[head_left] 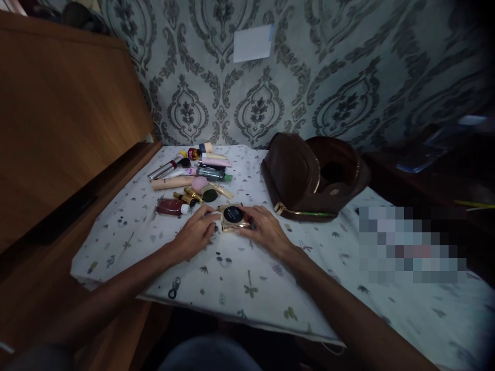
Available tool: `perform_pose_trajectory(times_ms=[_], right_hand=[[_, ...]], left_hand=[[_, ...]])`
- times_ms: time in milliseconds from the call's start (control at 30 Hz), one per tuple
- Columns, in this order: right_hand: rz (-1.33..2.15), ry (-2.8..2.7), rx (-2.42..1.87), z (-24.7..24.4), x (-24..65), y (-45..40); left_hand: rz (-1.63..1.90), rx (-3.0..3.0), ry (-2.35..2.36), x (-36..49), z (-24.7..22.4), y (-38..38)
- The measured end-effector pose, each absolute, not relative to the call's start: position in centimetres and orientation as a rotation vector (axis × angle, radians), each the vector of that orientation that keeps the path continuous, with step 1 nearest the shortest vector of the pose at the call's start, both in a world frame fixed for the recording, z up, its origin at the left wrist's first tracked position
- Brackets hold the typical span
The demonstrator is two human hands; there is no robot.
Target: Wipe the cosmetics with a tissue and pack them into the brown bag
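In the head view, the right hand (266, 229) is holding the compact (233, 214) by its right side, with the thumb lying along the near edge, the fingers reaching over the far side, and the grip standing only as wide as the compact. The left hand (197, 232) is curling its fingers at the left edge, where a white strip (217, 219) is showing beside them; whether those fingers are pinching the strip, the compact or both, I cannot tell.

The compact is resting low over the worktop (232, 268), directly between the two hands and just beyond their wrists. Its round black top is facing up, and its glossy near edge is running roughly left to right, from one hand to the other. A long axis is hardly showing, since the shape is nearly as deep as it is wide. Neither hand is clearly nearer, as both are meeting its sides.

To the left of the compact and farther back, a loose group of cosmetics is lying: a red bottle (169, 206) just beyond the left hand, a peach tube (172, 183), a pink sponge (200, 184), a dark green pot (210, 194) and a green-capped tube (212, 174). On the other side, beyond the right hand, a brown bag (290, 172) is sitting with its top gaping open, apart from the fingers.
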State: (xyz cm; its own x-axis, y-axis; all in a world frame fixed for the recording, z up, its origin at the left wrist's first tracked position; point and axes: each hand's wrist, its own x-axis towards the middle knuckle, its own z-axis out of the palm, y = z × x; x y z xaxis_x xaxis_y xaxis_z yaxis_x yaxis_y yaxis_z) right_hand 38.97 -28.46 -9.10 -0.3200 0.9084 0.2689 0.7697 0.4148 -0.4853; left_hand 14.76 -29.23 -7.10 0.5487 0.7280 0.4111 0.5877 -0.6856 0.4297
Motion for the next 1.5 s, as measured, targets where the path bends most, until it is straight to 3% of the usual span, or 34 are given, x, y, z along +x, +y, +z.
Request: perform_pose_trajectory(times_ms=[200,500,733,1133,1367,1500], right_hand=[[0.449,-2.048,-1.451,-9.2,38.9,-28.4],[0.525,-1.959,-1.424,-9.3,39.0,-28.7],[0.473,-1.944,-1.436,-9.2,38.9,-28.6],[0.407,-1.977,-1.448,-9.7,39.3,-28.0],[0.49,-2.124,-1.3,-10.2,39.5,-27.9],[0.473,-2.138,-1.272,-10.0,39.5,-28.0]], left_hand=[[0.767,2.592,1.271,15.4,-7.0,-25.3],[0.326,2.911,1.353,19.4,-4.0,-22.9],[0.228,2.957,1.19,23.7,-3.4,-23.1],[0.627,2.789,0.655,18.2,-5.1,-28.5],[0.92,2.571,1.067,15.8,-6.7,-25.3],[0.891,2.586,1.145,15.9,-7.6,-24.4]])
